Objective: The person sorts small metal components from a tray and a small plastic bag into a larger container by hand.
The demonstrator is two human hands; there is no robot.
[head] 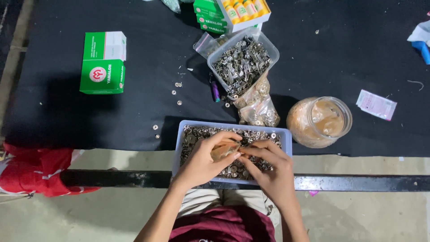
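There is one view only, from a camera on the person's head. It looks almost straight down on the black table (67, 116), and the far side of the table is toward 12 o'clock. The person's lap is at the 6 o'clock edge, so the camera is above the near edge of the table. It is rather near: the forearms enter from 6 o'clock. The left hand (204, 159) and right hand (271, 168) meet just below the centre.
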